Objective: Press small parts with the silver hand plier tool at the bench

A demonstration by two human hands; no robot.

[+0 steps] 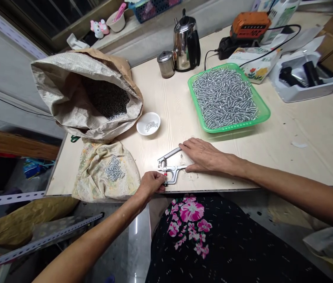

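Note:
A silver hand-press tool point(172, 169) with a small spring and a red part lies near the table's front edge. My left hand point(152, 183) is closed at the tool's jaw end, its fingertips pinched beside the red part; whatever they hold is too small to name. My right hand point(201, 155) is around the handle end, fingers on the upper handle and thumb at the lower one, with the two handles apart. Small metal pieces point(114, 169) lie on a patterned cloth point(91, 182) to the left. Behind the tool, a white bowl point(148, 131) holds a few more pieces.
A green basket point(265, 112) full of metal springs stands behind my right hand. At the back left leans a large open sack point(63, 94) with dark metal parts. Farther back are a kettle point(184, 43), a lidded jar point(166, 65), an orange battery point(249, 25) and a white tray point(297, 92).

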